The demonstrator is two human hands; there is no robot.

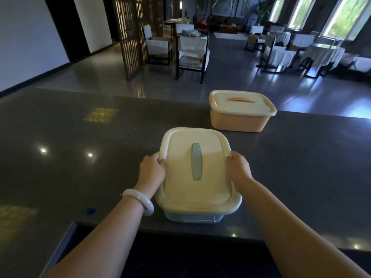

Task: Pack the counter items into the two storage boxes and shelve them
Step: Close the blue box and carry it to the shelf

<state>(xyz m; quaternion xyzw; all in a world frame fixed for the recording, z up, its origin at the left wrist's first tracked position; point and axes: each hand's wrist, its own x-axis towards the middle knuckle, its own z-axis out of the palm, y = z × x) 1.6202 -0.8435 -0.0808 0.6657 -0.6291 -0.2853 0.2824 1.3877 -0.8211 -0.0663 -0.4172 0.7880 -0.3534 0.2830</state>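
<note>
Blue box (210,177), orange box (242,111) on dark counter (80,167), dining tables (321,51) beyond

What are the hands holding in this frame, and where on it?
Both grip the blue storage box at the side rims of its cream lid: left hand on the left edge, right hand on the right edge.

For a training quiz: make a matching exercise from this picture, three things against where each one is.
Things:
1 blue box
2 orange box
3 bracelet

Places:
a round the left wrist
b alone, farther back on the counter
c between the left hand and right hand, which grip its sides

Pairs: 1-c; 2-b; 3-a
</note>
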